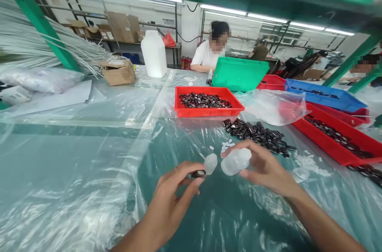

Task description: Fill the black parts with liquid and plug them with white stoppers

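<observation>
My left hand (176, 194) pinches a small dark part with a pale round face (198, 173) between thumb and forefinger. My right hand (262, 166) is wrapped round a translucent white plastic bottle (234, 162), tilted on its side toward the left hand. Just beyond the left fingertips is a smaller translucent white rounded piece (211, 163); whether the fingers touch it I cannot tell. A heap of small black parts (259, 134) lies on the table behind the right hand. Small white pieces (226, 145) are scattered beside that heap.
Plastic sheeting covers the table (74, 156). Behind the heap stands a red tray (209, 113) of black parts, with a green tray (241, 73) tilted up beyond it. Other red (337, 152) and blue trays (325, 95) are at right. A white jug (153, 55) and a co-worker (205, 55) are farther back.
</observation>
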Action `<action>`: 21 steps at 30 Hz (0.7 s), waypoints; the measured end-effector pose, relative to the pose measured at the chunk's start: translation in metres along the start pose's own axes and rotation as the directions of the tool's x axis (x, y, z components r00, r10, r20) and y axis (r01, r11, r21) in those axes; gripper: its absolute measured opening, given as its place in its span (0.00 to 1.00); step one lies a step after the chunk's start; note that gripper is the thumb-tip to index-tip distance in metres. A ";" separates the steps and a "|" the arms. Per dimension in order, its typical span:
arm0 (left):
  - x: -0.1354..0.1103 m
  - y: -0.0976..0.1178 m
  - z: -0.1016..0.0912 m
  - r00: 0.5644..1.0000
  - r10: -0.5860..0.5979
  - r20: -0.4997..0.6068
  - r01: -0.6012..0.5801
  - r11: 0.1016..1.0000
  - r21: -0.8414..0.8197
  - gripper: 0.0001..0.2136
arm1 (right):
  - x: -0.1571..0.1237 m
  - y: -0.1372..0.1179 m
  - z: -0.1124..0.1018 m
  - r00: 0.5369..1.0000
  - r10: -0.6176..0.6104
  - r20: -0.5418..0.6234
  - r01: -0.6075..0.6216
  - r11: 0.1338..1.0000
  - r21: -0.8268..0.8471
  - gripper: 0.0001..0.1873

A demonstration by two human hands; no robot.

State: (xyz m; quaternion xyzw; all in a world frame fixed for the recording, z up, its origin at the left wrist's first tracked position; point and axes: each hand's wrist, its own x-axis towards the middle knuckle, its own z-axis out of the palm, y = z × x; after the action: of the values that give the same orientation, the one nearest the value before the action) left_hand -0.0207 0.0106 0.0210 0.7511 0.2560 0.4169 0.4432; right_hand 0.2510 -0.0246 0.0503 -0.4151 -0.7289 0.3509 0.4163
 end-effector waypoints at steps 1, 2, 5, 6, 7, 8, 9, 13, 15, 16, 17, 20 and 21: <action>0.000 0.001 0.000 0.999 0.027 -0.017 -0.027 1.000 0.004 0.14 | 0.001 -0.004 0.001 0.999 -0.025 -0.022 0.025 1.000 -0.004 0.20; -0.001 0.001 0.001 0.998 0.056 -0.032 -0.056 0.998 0.011 0.14 | 0.000 -0.006 0.002 0.998 -0.046 -0.045 0.045 0.999 -0.024 0.19; -0.001 0.001 0.002 0.991 0.124 -0.060 -0.121 0.992 0.037 0.15 | -0.010 -0.010 0.013 0.994 -0.090 -0.068 0.080 0.988 -0.134 0.19; -0.001 0.000 0.002 0.989 0.137 -0.062 -0.134 0.990 0.046 0.15 | -0.015 -0.010 0.016 0.994 -0.094 -0.058 0.083 0.982 -0.168 0.21; -0.001 0.000 0.002 0.987 0.147 -0.061 -0.143 0.988 0.054 0.16 | -0.019 -0.011 0.019 0.995 -0.094 -0.042 0.083 0.976 -0.201 0.23; -0.001 -0.001 0.002 0.986 0.154 -0.057 -0.151 0.987 0.064 0.16 | -0.022 -0.012 0.020 0.995 -0.095 -0.029 0.086 0.968 -0.236 0.25; 0.000 -0.001 0.002 0.985 0.164 -0.047 -0.160 0.984 0.075 0.17 | -0.024 -0.012 0.021 0.996 -0.093 -0.015 0.085 0.958 -0.272 0.25; 0.002 -0.002 0.002 0.984 0.180 0.007 -0.180 0.976 0.124 0.16 | -0.027 -0.011 0.018 0.995 -0.101 0.014 0.097 0.903 -0.418 0.24; 0.003 -0.003 0.003 0.985 0.171 0.028 -0.173 0.975 0.139 0.16 | -0.027 -0.010 0.018 0.995 -0.101 0.016 0.098 0.888 -0.449 0.23; 0.002 -0.004 0.003 0.985 0.165 0.039 -0.169 0.975 0.143 0.16 | -0.027 -0.009 0.017 0.994 -0.109 0.012 0.102 0.879 -0.466 0.22; 0.002 -0.005 0.003 0.986 0.161 0.054 -0.167 0.975 0.146 0.16 | -0.028 -0.008 0.017 0.994 -0.109 0.006 0.098 0.871 -0.481 0.21; 0.001 -0.006 0.003 0.988 0.127 0.085 -0.139 0.977 0.162 0.17 | -0.033 -0.006 0.016 0.993 -0.115 -0.033 0.080 0.841 -0.535 0.21; 0.001 -0.006 0.003 0.989 0.115 0.090 -0.129 0.977 0.169 0.17 | -0.035 -0.005 0.016 0.992 -0.113 -0.056 0.065 0.837 -0.543 0.22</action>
State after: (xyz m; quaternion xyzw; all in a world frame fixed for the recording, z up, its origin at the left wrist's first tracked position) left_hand -0.0177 0.0128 0.0150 0.8173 0.2272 0.3890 0.3593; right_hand 0.2460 -0.0604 0.0374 -0.4958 -0.7980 0.0936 0.3295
